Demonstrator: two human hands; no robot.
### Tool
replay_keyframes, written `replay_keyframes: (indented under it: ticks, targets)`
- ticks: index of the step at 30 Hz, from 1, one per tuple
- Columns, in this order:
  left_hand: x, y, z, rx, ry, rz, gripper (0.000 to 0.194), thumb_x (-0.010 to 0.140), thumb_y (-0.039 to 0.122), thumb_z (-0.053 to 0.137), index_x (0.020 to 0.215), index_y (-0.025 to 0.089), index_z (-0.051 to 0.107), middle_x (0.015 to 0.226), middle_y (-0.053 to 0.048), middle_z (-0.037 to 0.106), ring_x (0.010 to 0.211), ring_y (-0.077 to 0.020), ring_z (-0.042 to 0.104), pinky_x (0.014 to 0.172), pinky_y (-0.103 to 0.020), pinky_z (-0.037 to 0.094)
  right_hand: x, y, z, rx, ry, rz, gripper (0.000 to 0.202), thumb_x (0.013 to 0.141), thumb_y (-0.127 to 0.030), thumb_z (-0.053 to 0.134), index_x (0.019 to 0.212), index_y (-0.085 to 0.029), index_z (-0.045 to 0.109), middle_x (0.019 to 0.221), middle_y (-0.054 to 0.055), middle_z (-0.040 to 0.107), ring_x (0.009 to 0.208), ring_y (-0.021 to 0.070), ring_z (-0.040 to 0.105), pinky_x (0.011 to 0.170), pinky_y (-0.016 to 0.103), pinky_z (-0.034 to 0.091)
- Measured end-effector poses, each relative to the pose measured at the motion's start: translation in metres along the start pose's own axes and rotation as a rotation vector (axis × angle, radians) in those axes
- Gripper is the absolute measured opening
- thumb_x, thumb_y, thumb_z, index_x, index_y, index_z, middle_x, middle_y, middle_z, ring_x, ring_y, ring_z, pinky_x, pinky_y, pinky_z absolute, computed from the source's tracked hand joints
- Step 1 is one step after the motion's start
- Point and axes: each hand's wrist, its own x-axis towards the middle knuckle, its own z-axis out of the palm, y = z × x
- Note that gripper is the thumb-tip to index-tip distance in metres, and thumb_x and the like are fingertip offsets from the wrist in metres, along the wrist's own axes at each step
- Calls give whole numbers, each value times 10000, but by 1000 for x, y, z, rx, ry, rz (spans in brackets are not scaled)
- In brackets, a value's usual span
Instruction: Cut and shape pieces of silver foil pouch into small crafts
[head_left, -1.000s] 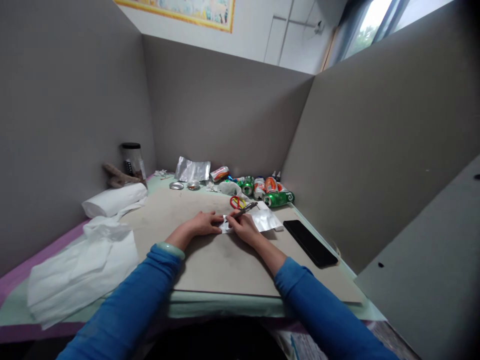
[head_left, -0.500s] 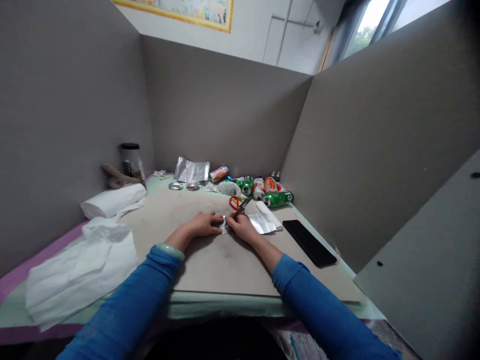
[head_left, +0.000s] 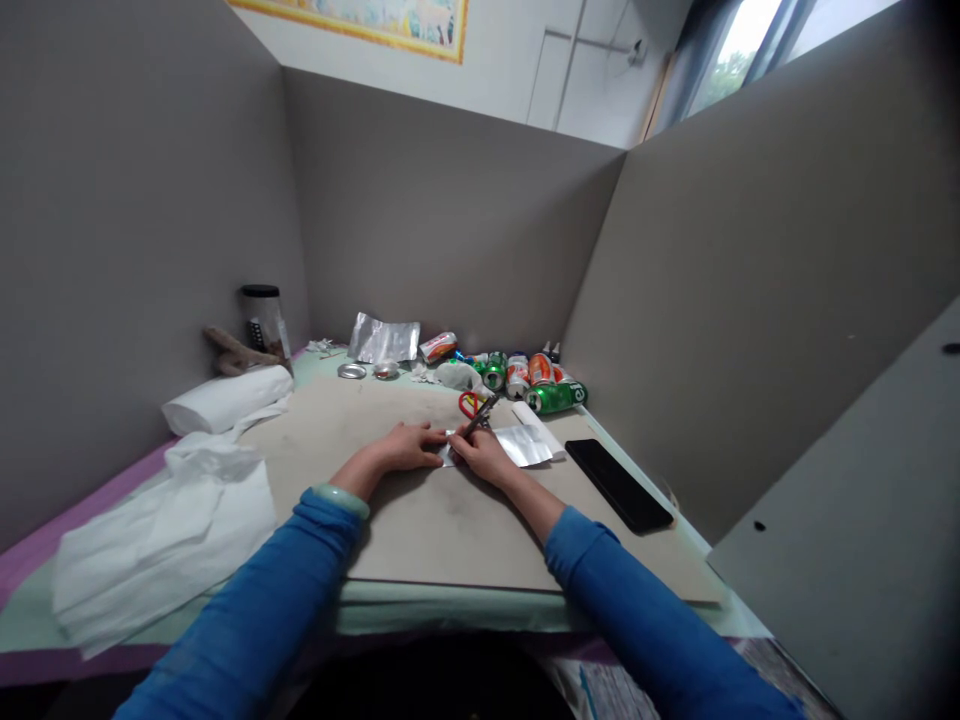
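Note:
A thin silver metal sheet (head_left: 523, 446) lies on the beige board (head_left: 442, 545), with part of it showing between my hands. My left hand (head_left: 407, 447) rests flat, fingers stretched out, its fingertips on the sheet's left end. In my right hand (head_left: 484, 455) is a dark pen (head_left: 481, 416), held slanted with its lower end down by the sheet. Its tip is hidden by my fingers. Just beyond the pen lie red-handled scissors (head_left: 468, 404), partly covered from view.
Several drink cans, among them a green can (head_left: 551, 399), lie at the back right. A black phone (head_left: 616, 485) is at the right. White tissue (head_left: 169, 530) and a paper roll (head_left: 229, 400) are at the left. A curved metal sheet (head_left: 384, 340) leans at the back.
My right hand and the pen have shifted very slightly at the sheet. My left hand stays where it was.

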Motion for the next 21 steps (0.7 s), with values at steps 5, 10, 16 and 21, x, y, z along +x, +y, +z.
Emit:
replay_keyframes:
  ticks: [5,10,16,21]
  targets:
    - [0,0,-1,6,-7,3,509,843,351,539,1341,332,432,1417,30,400,1350,-280,254,1100,-467,153,0,2,0,15,-18,-7,286,856,-333,451,658,-165,569,594,1,595,584,117,541,603,222,383]
    - [0,1,-1,3,-10,9,507,844,348,532,1341,328,432,1426,37,382,1349,-289,251,1096,-480,156,-1,0,0,20,-16,-13,285,854,-335,457,652,-162,561,591,3,592,579,115,536,592,219,382]
    - [0,0,0,8,-12,5,499,844,356,522,1336,335,438,1426,37,388,1350,-288,249,1100,-472,139,-2,-5,-2,20,-40,-6,283,855,-335,451,667,-160,569,573,-2,580,566,114,524,581,217,380]
    - [0,0,0,6,-16,7,493,855,360,501,1341,347,422,1426,45,386,1352,-285,242,1096,-512,114,-3,-11,-4,-9,-36,-13,270,850,-318,455,678,-157,587,599,7,598,607,126,541,601,221,384]
